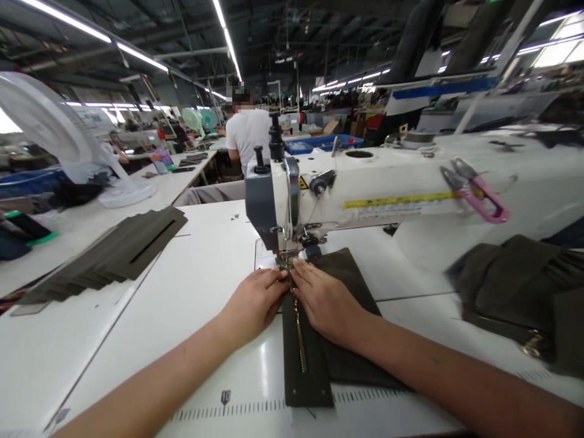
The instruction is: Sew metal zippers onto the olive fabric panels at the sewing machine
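Factory floor, strip lights overhead, white bench (219,234) under a sewing machine (387,173). Zippered strip (314,386) lay at the machine's foot, zip (300,340) running roughly toward the wearer; larger dark piece (349,283) to its right, partly beneath the right hand (331,304). Right grip: fingers together, flat on the cloth, likely to hold it down and steer. Left hand (253,307) at the strip's left edge, fingers curled; couldn't tell if that grip pinched or only pressed. Olive panels (132,246) fanned out on the left, probably for easy single pick-up. Pink snips (479,191) sat against the machine arm, presumably for quick reach. Containers: blue bin (351,143) behind, pale stuff inside, too small to identify.
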